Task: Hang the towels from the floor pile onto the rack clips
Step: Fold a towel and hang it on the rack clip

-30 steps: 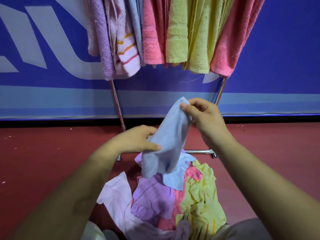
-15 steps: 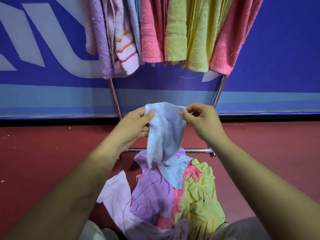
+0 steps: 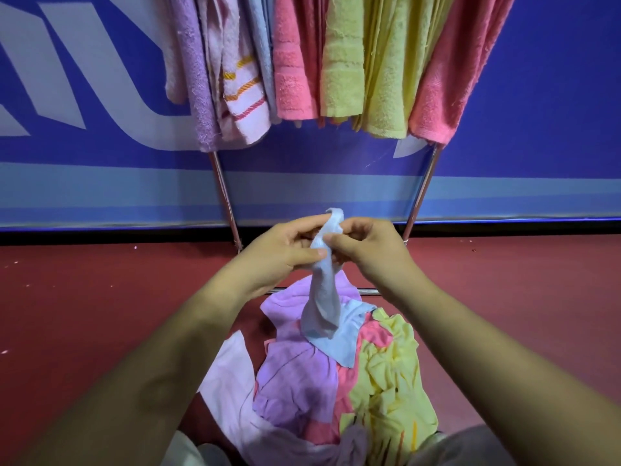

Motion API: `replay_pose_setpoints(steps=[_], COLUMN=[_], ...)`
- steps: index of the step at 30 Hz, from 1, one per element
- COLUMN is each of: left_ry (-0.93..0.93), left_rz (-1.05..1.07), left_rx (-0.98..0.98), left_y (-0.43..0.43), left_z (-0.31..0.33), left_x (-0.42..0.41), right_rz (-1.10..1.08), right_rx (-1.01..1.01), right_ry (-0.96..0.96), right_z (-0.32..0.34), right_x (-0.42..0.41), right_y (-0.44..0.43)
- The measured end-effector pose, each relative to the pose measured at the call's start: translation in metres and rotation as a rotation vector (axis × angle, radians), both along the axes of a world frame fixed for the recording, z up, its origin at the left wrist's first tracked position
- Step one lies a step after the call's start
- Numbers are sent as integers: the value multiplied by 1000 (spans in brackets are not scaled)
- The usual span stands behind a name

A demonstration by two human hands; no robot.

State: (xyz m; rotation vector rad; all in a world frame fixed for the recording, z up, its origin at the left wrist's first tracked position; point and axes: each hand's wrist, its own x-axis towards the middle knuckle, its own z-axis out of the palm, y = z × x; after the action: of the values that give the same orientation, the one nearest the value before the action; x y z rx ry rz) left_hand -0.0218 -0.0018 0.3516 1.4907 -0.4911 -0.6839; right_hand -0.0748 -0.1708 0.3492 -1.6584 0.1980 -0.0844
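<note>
A blue banner wall [image 3: 537,95] fills the back above the red floor [image 3: 84,314]. On the metal rack [image 3: 223,193] hang lilac, striped, pink and yellow towels [image 3: 342,68]; the clips, I think, sit above the frame. Below my arms lies the floor pile [image 3: 336,375] of lilac, pink, yellow and pale blue cloths. My left hand [image 3: 285,250] and right hand [image 3: 366,247] are close together, both pinched on the bunched top of a light blue towel [image 3: 322,297], whose lower end hangs down to touch the pile.
</note>
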Motion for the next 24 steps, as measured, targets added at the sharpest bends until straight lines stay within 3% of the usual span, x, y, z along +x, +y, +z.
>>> replay_pose_setpoints(steps=[3,8,12,15,24], left_ry=[-199,-287,-324,-388,-300], left_rz=[-54,129,99,246,503], left_rx=[180,351,322,314,311], left_y=[1,11,14,14,36], left_z=[-5,-7,-5,-3,-17], left_x=[3,19,20,23,32], right_rz=[-67,-213,-189,-141,-219], right_rx=[67,117,123,99,-133], right_ry=[0,-51,-66,-59,-21], right_z=[3,13,13,11,3], right_x=[2,7,7,8,1], right_y=[0,-12,-20,-27,-43])
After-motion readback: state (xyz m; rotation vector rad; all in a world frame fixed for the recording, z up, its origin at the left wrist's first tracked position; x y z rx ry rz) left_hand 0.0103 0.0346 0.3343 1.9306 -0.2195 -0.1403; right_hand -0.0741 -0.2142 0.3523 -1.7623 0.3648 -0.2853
